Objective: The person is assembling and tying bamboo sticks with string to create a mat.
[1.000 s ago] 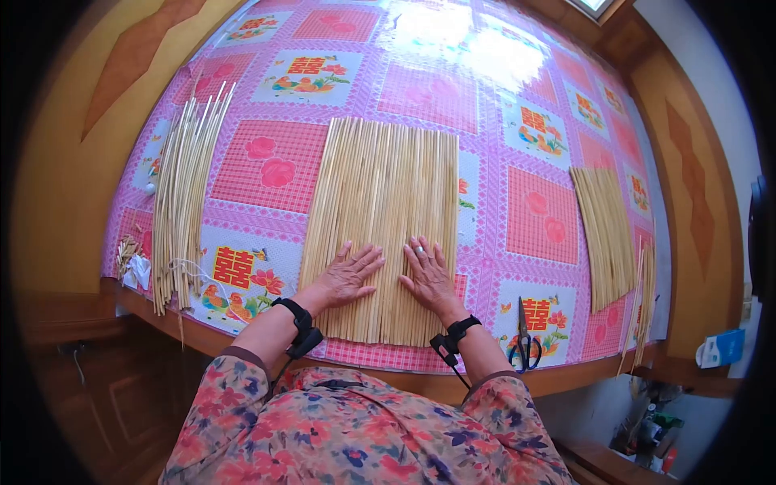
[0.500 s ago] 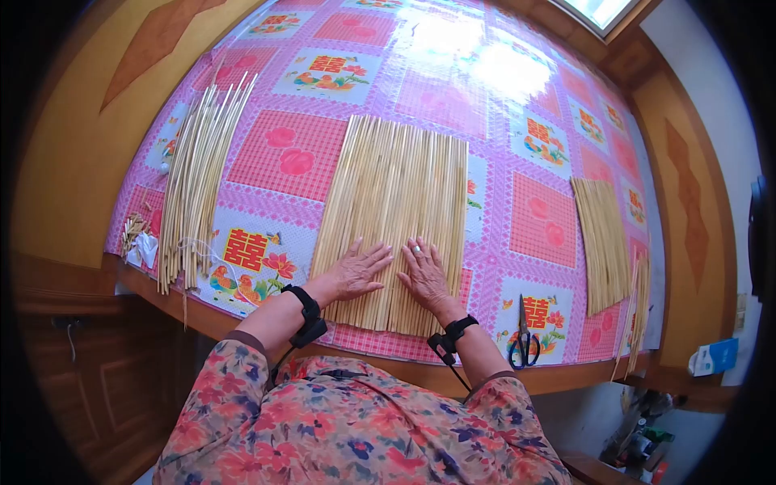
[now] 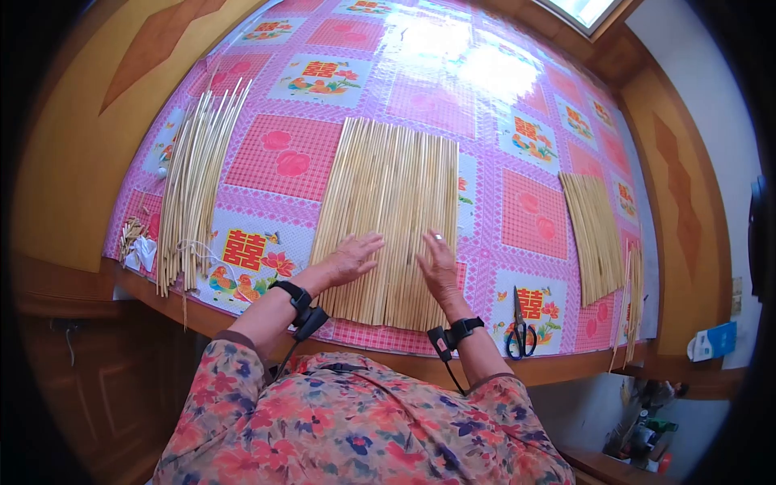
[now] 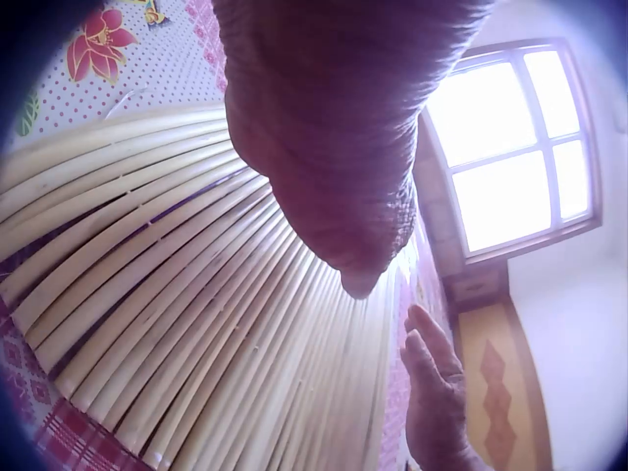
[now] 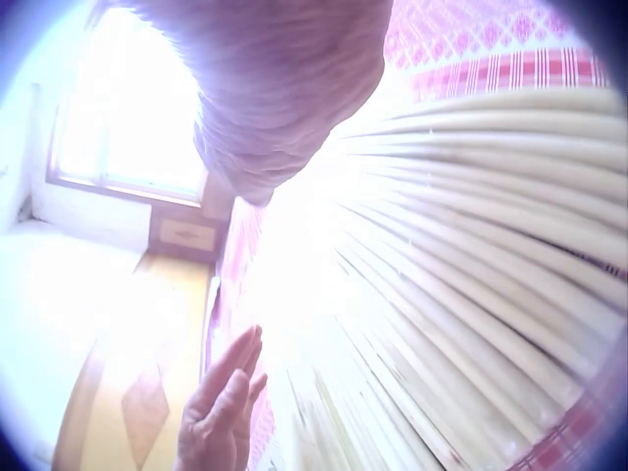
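A flat mat of pale, straight reed-like sticks (image 3: 388, 178) lies side by side on the table in front of me, its near edge by the table's front. Over its left part is my left hand (image 3: 350, 259), fingers extended toward the middle. My right hand (image 3: 440, 267), with a ring on one finger, hovers near its right edge, fingers pointing away from me. Both hands are raised off the sticks and hold nothing. In the left wrist view, the right hand (image 4: 437, 392) stands on edge beyond the sticks. Narrow gaps show between several sticks (image 5: 471, 265) in the right wrist view.
A loose bundle of longer sticks (image 3: 194, 186) lies at left with white string, by short offcuts (image 3: 132, 233) and crumpled white paper (image 3: 144, 252). Scissors (image 3: 520, 327) lie right of the mat. Farther right are another stick mat (image 3: 594, 234) and thin sticks (image 3: 633, 291). A patterned cloth (image 3: 533, 214) covers the table.
Both hands lay flat on the sticks earlier; now they have lifted and turned with palms more toward each other. The right hand has shifted right, toward the mat's edge.
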A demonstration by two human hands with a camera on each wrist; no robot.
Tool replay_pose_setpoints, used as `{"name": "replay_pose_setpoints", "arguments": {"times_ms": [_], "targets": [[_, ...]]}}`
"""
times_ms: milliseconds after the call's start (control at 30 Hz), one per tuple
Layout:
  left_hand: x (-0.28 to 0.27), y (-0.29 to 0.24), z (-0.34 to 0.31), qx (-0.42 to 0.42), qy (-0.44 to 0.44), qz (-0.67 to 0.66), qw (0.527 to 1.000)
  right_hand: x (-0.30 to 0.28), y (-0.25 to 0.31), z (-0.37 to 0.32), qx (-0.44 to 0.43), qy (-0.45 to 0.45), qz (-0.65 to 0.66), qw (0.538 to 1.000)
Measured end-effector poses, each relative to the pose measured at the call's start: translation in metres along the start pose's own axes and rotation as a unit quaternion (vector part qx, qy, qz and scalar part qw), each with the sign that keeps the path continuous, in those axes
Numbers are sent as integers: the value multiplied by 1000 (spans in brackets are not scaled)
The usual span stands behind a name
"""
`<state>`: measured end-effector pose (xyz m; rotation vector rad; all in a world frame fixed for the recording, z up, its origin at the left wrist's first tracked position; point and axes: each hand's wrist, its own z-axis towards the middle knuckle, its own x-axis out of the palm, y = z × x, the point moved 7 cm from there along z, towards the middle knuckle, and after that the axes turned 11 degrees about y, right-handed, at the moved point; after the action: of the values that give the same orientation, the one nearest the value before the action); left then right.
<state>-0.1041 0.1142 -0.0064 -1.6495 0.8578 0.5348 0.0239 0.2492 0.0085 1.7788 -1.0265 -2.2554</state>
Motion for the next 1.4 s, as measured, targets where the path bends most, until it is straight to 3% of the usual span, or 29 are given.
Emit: {"name": "replay_pose_setpoints", "arguments": {"times_ms": [33,67,100,133,233,367,467,533,567,633,667,733,800,833,867,900,933,1000,1033,1067,1133,1167,1200,1300,1333,1400], "targets": [[-14,1,-9,5,-80,2,997,-21,-11,-9,45,-63,26,997],[-25,1,-20,9,-158,3,987,-31,-20,-17,47,-66,24,996],[-30,3,-30,-3,-208,-6,978,-36,-40,-29,160,-27,2,987],[-29,3,-37,-1,-207,-6,978,-35,-56,-43,269,13,-19,963],[-25,2,-42,-34,-152,-8,988,-34,-60,-63,344,25,49,937],[-14,-15,-35,-23,-90,-76,993,-20,-67,-58,340,21,-4,940],[-11,-20,-30,-48,-52,-103,992,-6,-77,-53,339,82,0,937],[-10,-21,-29,-73,-34,-115,990,1,-77,-52,340,81,166,922],[-10,-23,-28,-74,-41,-154,984,1,-76,-51,337,84,166,923],[-13,-29,-22,-73,-48,-191,978,3,-54,-45,277,101,379,877],[-17,-31,-19,-78,-79,-233,966,0,-45,-42,276,101,379,878],[-26,-46,-11,-83,-110,-273,952,-21,-8,-24,180,31,334,925],[-36,-67,-3,-75,-115,-431,892,-38,33,-12,149,41,270,950],[-43,-76,2,-75,-115,-429,893,-45,56,-7,120,51,204,970],[-49,-79,6,-86,-134,-489,858,-46,72,-4,119,49,205,970],[-53,-78,9,-96,-151,-546,818,-51,96,-1,61,29,139,988],[-56,-75,12,-95,-149,-543,821,-57,119,1,2,7,71,997],[-67,-70,14,-57,-166,-539,824,-63,144,-1,7,10,27,1000],[-71,-64,10,-65,-196,-565,799,-66,154,-3,12,19,-17,1000],[-72,-60,5,-65,-195,-562,801,-74,160,-6,12,15,-15,1000],[-83,-57,-3,-23,-217,-555,803,-82,170,-8,-48,64,124,989],[-84,-60,-4,21,-195,-581,790,-90,163,-9,-82,52,218,971],[-91,-69,-10,19,-192,-579,792,-87,138,-8,-39,29,381,923],[-115,-110,-25,74,-134,-656,739,-103,48,-11,23,-125,486,865],[-125,-119,-31,75,-135,-656,739,-92,7,-16,69,-136,532,833],[-143,-144,-39,125,-90,-675,721,-51,-48,-28,204,-67,577,788]]}}
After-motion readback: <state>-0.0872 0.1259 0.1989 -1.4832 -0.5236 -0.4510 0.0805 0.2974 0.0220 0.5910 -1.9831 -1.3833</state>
